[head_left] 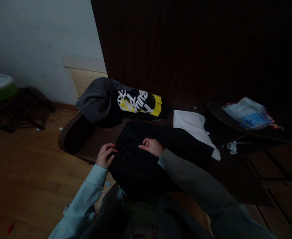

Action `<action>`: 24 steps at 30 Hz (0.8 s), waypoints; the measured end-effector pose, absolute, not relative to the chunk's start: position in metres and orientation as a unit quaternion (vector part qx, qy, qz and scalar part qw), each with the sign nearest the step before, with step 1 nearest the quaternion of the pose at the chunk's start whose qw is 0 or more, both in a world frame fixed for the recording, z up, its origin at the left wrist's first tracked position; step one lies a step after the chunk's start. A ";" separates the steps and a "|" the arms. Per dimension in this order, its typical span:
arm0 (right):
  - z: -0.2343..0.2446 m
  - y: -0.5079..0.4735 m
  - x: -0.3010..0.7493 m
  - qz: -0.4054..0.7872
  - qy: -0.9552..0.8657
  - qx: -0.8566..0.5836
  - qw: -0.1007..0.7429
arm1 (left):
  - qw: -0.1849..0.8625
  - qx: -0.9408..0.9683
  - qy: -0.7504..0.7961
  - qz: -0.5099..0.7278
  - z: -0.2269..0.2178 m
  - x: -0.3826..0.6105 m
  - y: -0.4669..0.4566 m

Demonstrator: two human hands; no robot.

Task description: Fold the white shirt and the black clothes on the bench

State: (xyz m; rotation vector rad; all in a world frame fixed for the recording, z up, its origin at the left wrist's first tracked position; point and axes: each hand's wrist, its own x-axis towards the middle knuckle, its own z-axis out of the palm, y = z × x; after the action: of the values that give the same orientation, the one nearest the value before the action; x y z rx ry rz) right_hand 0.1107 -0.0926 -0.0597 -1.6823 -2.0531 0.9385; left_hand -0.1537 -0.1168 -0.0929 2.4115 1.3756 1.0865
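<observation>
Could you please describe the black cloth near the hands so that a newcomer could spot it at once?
Below the tall dark panel is a brown seat. The black cloth spreads across it, with the left hand at its left edge and the right hand over it. Unlike the printed cloth behind it and the white cloth beside it, it looks plain black.

White lettering (143, 96) slants across the black-and-yellow print of a folded garment (158, 105), as seen from my remote post; I make out "BUI", while the remaining letters, tilted and creased, defy certain reading.
</observation>
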 end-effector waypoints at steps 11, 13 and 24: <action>-0.067 -0.081 0.122 0.593 -0.531 -0.522 0.305 | 0.031 0.839 0.381 0.388 -0.090 -0.164 -0.118; -0.068 -0.080 0.125 0.613 -0.508 -0.515 0.319 | 0.023 0.837 0.372 0.401 -0.091 -0.164 -0.119; -0.067 -0.082 0.130 0.646 -0.454 -0.507 0.347 | -0.003 0.824 0.427 0.372 -0.086 -0.156 -0.122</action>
State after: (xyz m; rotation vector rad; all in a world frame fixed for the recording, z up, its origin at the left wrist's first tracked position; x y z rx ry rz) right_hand 0.1301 -0.0823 -0.0665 -1.3154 -1.1776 1.6749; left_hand -0.1564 -0.1224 -0.0862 2.5932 1.3457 1.1718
